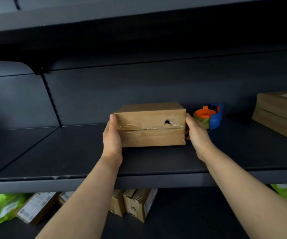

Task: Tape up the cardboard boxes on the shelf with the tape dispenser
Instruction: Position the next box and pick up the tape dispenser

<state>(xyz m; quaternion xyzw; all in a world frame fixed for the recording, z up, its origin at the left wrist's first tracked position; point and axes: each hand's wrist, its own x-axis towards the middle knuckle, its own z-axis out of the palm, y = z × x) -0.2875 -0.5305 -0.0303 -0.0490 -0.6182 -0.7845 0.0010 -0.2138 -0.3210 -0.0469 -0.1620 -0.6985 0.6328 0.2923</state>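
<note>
- Box sits on dark shelf, about mid-frame, front face w/ a horizontal seam toward the camera.
- Clear tape, wrinkled, over the seam; small torn hole in the front, right of centre.
- L hand grips box's left end: thumb straight up along the front-left edge, other fingers round the side, hidden, so can't tell if spread.
- R hand grips the right end: thumb up by the top-right corner, fingers curled round the side, mostly out of sight.
- Dispenser, blue w/ orange hub, on shelf just right of box, behind R hand; not held.
- Stack of flat cartons at far right of same shelf.
- Lower shelf: small boxes and green bags.
</note>
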